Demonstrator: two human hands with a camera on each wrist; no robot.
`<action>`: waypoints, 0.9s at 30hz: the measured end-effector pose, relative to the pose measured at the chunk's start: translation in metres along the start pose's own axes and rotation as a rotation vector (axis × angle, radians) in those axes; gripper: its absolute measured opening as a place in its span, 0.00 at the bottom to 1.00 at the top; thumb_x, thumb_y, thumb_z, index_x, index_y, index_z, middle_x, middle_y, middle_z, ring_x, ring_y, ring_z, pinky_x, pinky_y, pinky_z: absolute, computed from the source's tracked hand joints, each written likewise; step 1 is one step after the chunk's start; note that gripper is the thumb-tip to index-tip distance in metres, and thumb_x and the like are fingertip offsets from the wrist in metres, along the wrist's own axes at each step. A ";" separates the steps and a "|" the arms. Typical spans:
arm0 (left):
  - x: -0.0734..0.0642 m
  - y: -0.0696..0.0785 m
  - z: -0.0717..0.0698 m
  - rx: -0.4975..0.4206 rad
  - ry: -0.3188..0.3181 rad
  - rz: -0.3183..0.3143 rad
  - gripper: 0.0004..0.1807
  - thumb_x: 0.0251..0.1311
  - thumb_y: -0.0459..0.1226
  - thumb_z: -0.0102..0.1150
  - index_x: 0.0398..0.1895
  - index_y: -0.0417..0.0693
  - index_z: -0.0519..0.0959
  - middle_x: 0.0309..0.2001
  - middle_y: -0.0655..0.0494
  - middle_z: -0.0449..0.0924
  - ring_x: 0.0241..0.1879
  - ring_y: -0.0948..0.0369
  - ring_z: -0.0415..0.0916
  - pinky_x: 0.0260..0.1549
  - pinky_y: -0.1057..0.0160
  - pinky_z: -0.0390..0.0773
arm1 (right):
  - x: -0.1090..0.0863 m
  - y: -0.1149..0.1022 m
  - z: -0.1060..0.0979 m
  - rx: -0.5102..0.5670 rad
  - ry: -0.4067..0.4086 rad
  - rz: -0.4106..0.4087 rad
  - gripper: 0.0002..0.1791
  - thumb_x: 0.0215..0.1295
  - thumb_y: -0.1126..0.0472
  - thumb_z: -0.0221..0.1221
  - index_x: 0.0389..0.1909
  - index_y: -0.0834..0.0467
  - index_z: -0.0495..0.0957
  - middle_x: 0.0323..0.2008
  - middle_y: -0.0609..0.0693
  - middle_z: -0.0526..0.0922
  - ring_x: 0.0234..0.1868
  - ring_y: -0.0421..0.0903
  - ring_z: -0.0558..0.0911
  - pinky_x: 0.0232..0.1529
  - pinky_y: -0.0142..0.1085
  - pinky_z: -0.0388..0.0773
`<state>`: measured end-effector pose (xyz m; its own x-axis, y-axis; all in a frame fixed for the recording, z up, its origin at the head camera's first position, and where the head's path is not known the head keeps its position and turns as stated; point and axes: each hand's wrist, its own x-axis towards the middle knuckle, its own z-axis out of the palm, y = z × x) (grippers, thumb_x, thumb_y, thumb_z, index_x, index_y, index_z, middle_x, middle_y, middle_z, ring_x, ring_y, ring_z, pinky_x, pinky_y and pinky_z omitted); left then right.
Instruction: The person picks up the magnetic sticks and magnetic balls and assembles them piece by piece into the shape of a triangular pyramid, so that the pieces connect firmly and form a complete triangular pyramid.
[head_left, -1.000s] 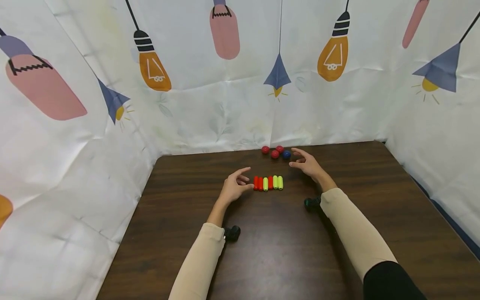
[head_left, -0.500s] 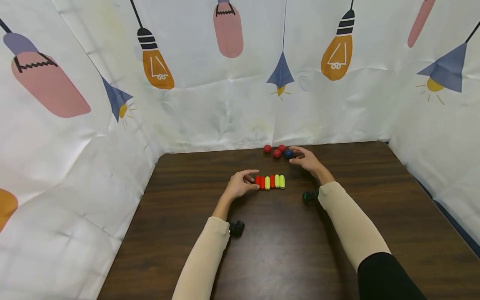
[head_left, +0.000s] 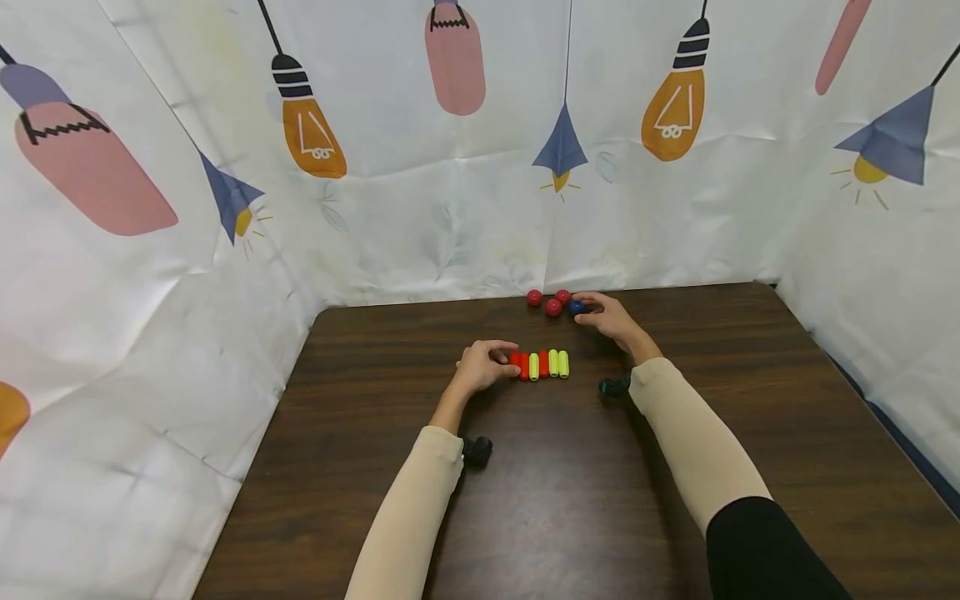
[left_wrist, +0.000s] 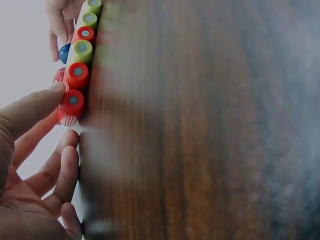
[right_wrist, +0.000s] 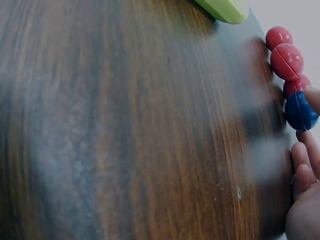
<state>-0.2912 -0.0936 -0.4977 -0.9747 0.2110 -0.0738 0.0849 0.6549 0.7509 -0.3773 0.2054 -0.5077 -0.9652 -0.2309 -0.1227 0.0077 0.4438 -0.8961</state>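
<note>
A row of short red and yellow-green rods (head_left: 553, 363) lies side by side on the table, grey discs showing in their ends in the left wrist view. At the row's left end my left hand (head_left: 480, 367) pinches the outermost red rod (left_wrist: 73, 101) lengthwise, thumb at its near end and index finger behind. Its other fingers are loosely bent. Farther back, my right hand (head_left: 611, 321) holds a blue ball (right_wrist: 300, 112) between thumb and index finger. The ball sits right beside a cluster of red balls (right_wrist: 287, 62), and the thumb covers part of it.
The dark wooden table (head_left: 360, 433) meets a patterned white curtain (head_left: 390, 242) behind the balls. More curtain hangs at both sides. Small black wrist cameras (head_left: 477, 452) sit under both forearms, low over the tabletop.
My left hand has moved right and its thumb and index finger have closed on the end red rod. My right hand has shifted left, its fingers now around the blue ball.
</note>
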 end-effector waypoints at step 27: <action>-0.005 -0.003 -0.007 -0.003 -0.022 -0.035 0.18 0.59 0.35 0.72 0.54 0.54 0.87 0.31 0.53 0.82 0.26 0.59 0.74 0.27 0.66 0.72 | -0.002 0.008 0.000 -0.020 0.039 0.001 0.21 0.73 0.64 0.60 0.65 0.56 0.74 0.68 0.61 0.71 0.54 0.55 0.72 0.50 0.42 0.71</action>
<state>-0.2881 -0.1017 -0.4952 -0.9722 0.2042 -0.1147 0.0502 0.6599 0.7497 -0.3750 0.2096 -0.5148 -0.9747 -0.1963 -0.1066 0.0042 0.4610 -0.8874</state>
